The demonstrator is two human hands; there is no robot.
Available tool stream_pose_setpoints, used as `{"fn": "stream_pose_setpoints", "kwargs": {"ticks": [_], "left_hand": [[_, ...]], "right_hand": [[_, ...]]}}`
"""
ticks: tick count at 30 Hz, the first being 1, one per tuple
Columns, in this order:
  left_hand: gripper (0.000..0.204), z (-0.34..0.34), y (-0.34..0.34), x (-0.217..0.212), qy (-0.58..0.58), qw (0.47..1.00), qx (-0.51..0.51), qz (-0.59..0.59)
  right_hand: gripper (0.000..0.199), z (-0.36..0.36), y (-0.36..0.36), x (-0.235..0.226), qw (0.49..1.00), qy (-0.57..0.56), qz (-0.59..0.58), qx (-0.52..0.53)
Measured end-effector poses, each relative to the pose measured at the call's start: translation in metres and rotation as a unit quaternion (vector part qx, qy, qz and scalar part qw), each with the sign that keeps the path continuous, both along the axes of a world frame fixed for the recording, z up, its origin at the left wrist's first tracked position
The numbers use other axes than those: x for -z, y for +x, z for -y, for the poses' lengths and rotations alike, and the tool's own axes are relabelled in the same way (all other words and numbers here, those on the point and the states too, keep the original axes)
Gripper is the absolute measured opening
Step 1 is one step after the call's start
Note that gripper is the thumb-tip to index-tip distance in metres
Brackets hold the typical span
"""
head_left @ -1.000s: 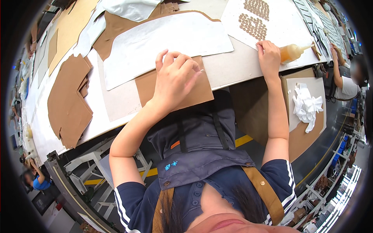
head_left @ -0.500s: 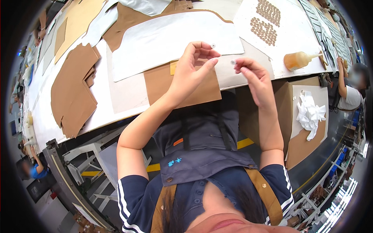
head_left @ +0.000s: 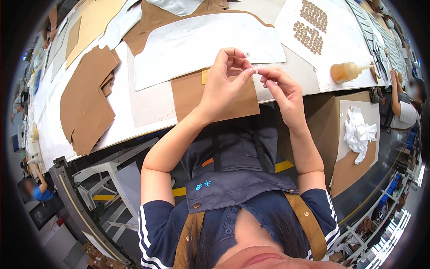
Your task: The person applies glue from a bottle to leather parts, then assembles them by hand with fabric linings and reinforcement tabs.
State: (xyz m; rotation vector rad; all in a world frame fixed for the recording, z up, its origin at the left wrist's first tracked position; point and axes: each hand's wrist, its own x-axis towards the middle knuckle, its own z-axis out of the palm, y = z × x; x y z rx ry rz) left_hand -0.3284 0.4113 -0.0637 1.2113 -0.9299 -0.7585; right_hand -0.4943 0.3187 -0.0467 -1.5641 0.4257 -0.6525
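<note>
My left hand point(head_left: 224, 76) is raised over the table's near edge, thumb and fingers pinched together at a small white ring point(head_left: 255, 71). From the other side, the fingertips of my right hand point(head_left: 286, 89) close on the same ring. Beside the left fingertips shows a small pale disc point(head_left: 247, 54); whether it touches the finger or lies on the panel behind, I cannot tell. Beyond the hands lies a large white-faced panel point(head_left: 197, 49) with a curved outline. A brown sheet point(head_left: 188, 96) partly covered by it reaches past the table edge, with a small yellow piece point(head_left: 204, 76) on it.
Stacked brown cut pieces point(head_left: 87, 98) lie at the left. On the right stands a squeeze bottle point(head_left: 344, 71) of amber liquid, near a white sheet point(head_left: 286, 27) bearing rows of small brown discs point(head_left: 309, 38). Crumpled white scraps point(head_left: 357, 134) rest on a box point(head_left: 320, 130) below.
My right hand has moved left until its fingertips meet the left ones at the white ring. Earlier the hands were apart, with a small pale piece at the right fingertips.
</note>
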Motion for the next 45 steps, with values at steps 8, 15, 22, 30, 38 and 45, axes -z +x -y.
{"fn": "stream_pose_setpoints", "kwargs": {"ticks": [8, 15, 22, 30, 38, 45], "left_hand": [[0.033, 0.001, -0.001, 0.002, -0.014, 1.0, -0.008, -0.005], [0.03, -0.005, -0.003, -0.003, 0.007, 0.991, -0.067, 0.114], [0.03, -0.018, 0.007, 0.0, 0.009, 0.981, -0.075, 0.18], [0.031, -0.042, 0.02, 0.003, -0.002, 0.958, -0.113, 0.264], [0.038, -0.093, 0.043, 0.019, 0.052, 0.895, -0.104, 0.43], [0.04, -0.098, 0.04, 0.028, 0.075, 0.874, -0.052, 0.477]], "right_hand": [[0.036, -0.008, 0.006, 0.006, 0.918, -0.365, -0.096, 0.121], [0.028, -0.005, 0.019, 0.009, 0.788, -0.536, -0.161, 0.257], [0.014, -0.002, 0.03, 0.003, 0.93, -0.338, -0.077, 0.119], [0.012, -0.008, 0.047, 0.001, 0.921, -0.376, -0.094, 0.046], [0.009, 0.013, 0.068, 0.016, 0.904, -0.405, -0.133, 0.03], [0.009, 0.012, 0.094, 0.017, 0.889, -0.435, -0.145, -0.01]]}}
